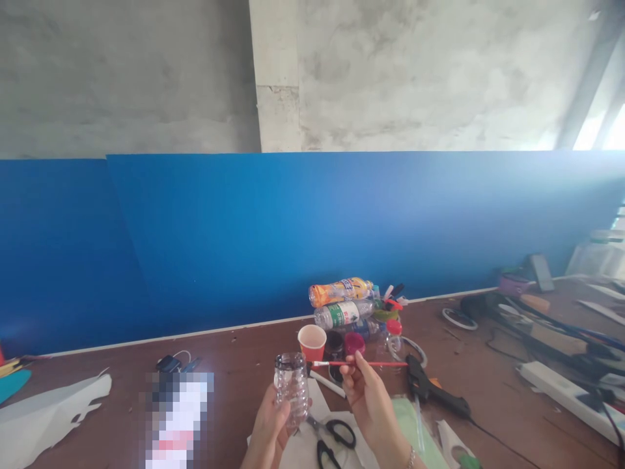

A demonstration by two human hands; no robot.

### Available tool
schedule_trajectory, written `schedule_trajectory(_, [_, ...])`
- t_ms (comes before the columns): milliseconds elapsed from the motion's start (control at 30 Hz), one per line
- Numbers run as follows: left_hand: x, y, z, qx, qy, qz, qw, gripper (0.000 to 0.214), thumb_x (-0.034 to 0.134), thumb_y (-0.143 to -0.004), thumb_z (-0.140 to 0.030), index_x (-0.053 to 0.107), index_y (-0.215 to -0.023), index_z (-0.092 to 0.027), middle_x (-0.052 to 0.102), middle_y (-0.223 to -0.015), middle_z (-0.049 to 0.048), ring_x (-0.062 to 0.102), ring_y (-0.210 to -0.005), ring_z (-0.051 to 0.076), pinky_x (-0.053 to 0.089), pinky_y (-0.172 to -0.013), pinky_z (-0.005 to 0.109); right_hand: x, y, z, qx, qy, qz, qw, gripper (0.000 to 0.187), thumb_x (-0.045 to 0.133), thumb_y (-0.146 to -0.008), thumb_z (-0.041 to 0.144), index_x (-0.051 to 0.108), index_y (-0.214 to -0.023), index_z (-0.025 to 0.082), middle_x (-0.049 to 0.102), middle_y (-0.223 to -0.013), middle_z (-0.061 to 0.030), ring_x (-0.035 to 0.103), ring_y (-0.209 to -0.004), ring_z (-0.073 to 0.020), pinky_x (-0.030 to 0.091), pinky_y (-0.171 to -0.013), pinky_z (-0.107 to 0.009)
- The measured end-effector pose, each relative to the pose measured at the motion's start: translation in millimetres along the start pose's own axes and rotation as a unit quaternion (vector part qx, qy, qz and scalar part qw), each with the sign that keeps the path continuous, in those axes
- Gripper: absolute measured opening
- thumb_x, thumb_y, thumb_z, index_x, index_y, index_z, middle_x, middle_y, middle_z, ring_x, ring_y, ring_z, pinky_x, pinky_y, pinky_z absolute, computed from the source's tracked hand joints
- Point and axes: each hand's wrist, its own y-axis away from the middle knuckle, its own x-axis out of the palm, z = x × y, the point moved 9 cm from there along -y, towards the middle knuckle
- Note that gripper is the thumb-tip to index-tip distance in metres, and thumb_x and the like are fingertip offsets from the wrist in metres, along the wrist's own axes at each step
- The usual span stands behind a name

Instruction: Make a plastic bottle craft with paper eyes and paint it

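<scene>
- Left hand (267, 426) grips a clear plastic bottle (291, 384) upright above the bench (234, 365), fingers wrapped round its base.
- Right hand (368, 397) pinches a red paintbrush (361, 363) between its fingers, seemingly level, near a red cup (312, 340).

A rough grey concrete wall (122, 71) fills the upper field from 10 to 2 o'clock. A pale concrete pillar (276, 71) stands at 12 o'clock. A long matte blue panel (293, 228) spans the centre from 9 to 3 o'clock and meets the dark brown wooden tabletop (234, 352) at 6 o'clock. Bright daylight enters through a window opening (603, 127) at 2 o'clock, beside a slanted grey beam (586, 78).
</scene>
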Motion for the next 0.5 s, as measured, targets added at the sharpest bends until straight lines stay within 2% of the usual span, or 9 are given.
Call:
schedule_trajectory(133, [-7.9,-8.7,7.0,0.012,0.011,-0.008,1.0,0.054,0.086,-0.051,-0.039,0.067,-0.097,-0.02,0.073,-0.089,0.0091,0.069,-0.082,0.027,0.049,-0.083,0.041,9.1,7.0,-2.3,0.006,0.014,0.018,1.0,0.026,0.085,-0.057,0.03,0.067,-0.068,0.014,0.065,-0.064,0.0001,0.056,-0.051,-0.008,0.048,-0.045,-0.015])
schedule_trajectory(300, [-18.5,-18.9,17.4,0.008,0.022,0.007,1.0,0.052,0.086,-0.052,-0.037,0.067,-0.098,-0.02,0.073,-0.089,0.0091,0.07,-0.08,0.027,0.049,-0.084,0.042,12.4,10.8,-2.4,0.008,0.029,0.01,0.999,0.027,0.085,-0.056,0.032,0.068,-0.068,0.014,0.064,-0.063,0.0003,0.059,-0.056,-0.0091,0.049,-0.048,-0.014])
schedule_trajectory(433, [-23.5,-23.8,24.3,-0.027,0.026,0.013,0.999,0.057,0.09,-0.039,-0.038,0.069,-0.089,-0.02,0.074,-0.081,0.0079,0.07,-0.078,0.029,0.049,-0.085,0.046,8.5,8.0,-3.6,0.011,0.024,0.003,1.0,0.027,0.085,-0.056,0.031,0.067,-0.067,0.015,0.064,-0.063,0.0004,0.058,-0.055,-0.0087,0.048,-0.047,-0.014])
schedule_trajectory(500, [-22.1,-20.9,19.6,-0.018,0.035,0.013,0.999,0.054,0.088,-0.047,-0.038,0.069,-0.095,-0.023,0.073,-0.092,0.008,0.068,-0.089,0.029,0.046,-0.09,0.045,7.3,6.6,-4.1,0.011,0.021,0.005,1.0,0.026,0.085,-0.056,0.031,0.067,-0.068,0.016,0.064,-0.063,0.0007,0.057,-0.053,-0.0083,0.048,-0.047,-0.015])
